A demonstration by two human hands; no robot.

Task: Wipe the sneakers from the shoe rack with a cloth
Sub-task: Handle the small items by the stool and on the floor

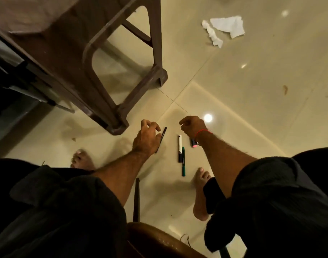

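Observation:
No sneakers or shoe rack show in the head view. Two crumpled white pieces of cloth or paper lie on the floor tiles far ahead on the right. My left hand hangs low over the floor with fingers loosely curled, right over a black pen. Whether the hand holds that pen is unclear. My right hand hovers beside it with loosely curled fingers and holds nothing I can see. A red thread circles its wrist.
A white-and-black marker, a green pen and a pink-tipped marker lie on the glossy beige tiles. A brown plastic stool stands at the upper left. My bare feet and a brown chair seat are below.

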